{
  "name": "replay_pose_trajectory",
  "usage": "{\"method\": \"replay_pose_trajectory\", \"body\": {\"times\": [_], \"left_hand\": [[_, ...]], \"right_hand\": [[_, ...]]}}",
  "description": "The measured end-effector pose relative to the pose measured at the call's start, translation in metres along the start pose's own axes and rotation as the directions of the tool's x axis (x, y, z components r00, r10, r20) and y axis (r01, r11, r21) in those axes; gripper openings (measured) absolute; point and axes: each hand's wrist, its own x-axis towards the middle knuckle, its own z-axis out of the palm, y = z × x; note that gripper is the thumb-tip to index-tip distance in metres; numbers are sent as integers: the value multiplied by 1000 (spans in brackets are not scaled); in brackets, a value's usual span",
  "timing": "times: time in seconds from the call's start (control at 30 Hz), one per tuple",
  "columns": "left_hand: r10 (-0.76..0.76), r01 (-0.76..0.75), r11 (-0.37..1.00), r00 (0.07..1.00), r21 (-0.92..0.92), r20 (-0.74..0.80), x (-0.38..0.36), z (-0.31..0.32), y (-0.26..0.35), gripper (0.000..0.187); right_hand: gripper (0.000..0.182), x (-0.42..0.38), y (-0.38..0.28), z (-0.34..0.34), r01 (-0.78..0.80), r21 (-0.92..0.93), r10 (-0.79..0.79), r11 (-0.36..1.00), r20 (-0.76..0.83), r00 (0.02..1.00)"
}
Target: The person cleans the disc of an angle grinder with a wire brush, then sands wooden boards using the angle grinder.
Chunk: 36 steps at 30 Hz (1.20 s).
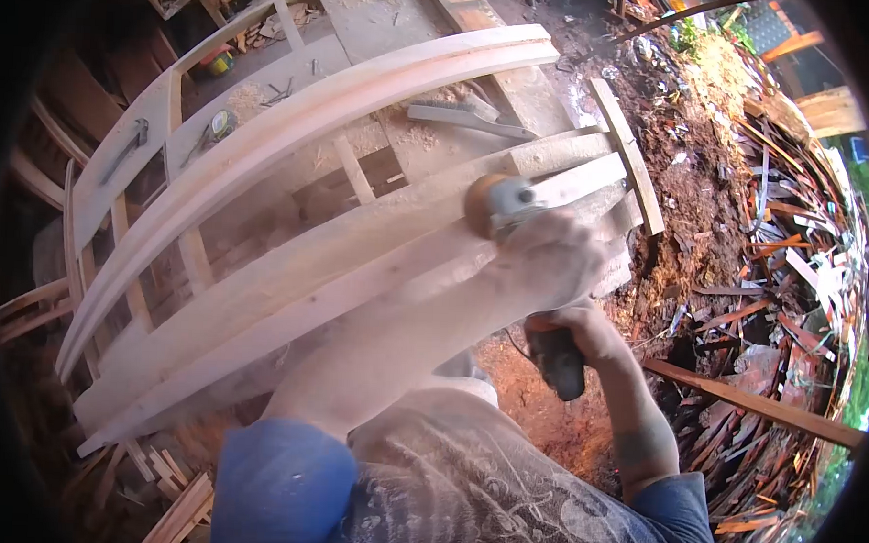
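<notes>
An angle grinder [556, 362] with a round brown disc [478, 206] lies across the right end of a long curved wooden beam [291, 281]. My left hand [550, 261], dusty and slightly blurred, is closed around the front part of the grinder, just behind its grey head [511, 195]. Further back, my right hand [586, 327] grips the dark rear body. The disc is at the pale timber's upper edge; whether it touches cannot be made out through the dust. My left forearm hides part of the beams below.
Another curved beam [306, 123] arches across the bench [357, 20]. A short crosspiece [628, 156] stands at the beams' right end. A tape measure [221, 123] and a hammer [125, 151] lie at left. Wood scraps [768, 312] cover the ground at right.
</notes>
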Motion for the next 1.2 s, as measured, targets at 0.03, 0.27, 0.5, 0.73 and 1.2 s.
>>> {"method": "replay_pose_trajectory", "body": {"times": [0.03,0.27,0.5,0.73,1.2], "left_hand": [[-29,29,1000,999,-9,-16,-19,-9,-1,16],[-204,209,975,977,76,-66,-165,-73,0,25],[-348,384,906,915,176,-205,-324,-143,6,16],[-602,660,743,732,111,-319,-459,-223,15,24],[-652,586,742,517,-326,-555,-513,-188,127,107]], "right_hand": [[28,-2,2,20,17,-3,-17,1000,23,1000],[28,-5,18,159,108,-263,-54,959,203,978],[27,-1,52,306,29,-334,103,942,372,922],[28,9,83,448,192,-421,68,887,529,846],[41,7,67,475,271,7,-247,963,434,866]]}}
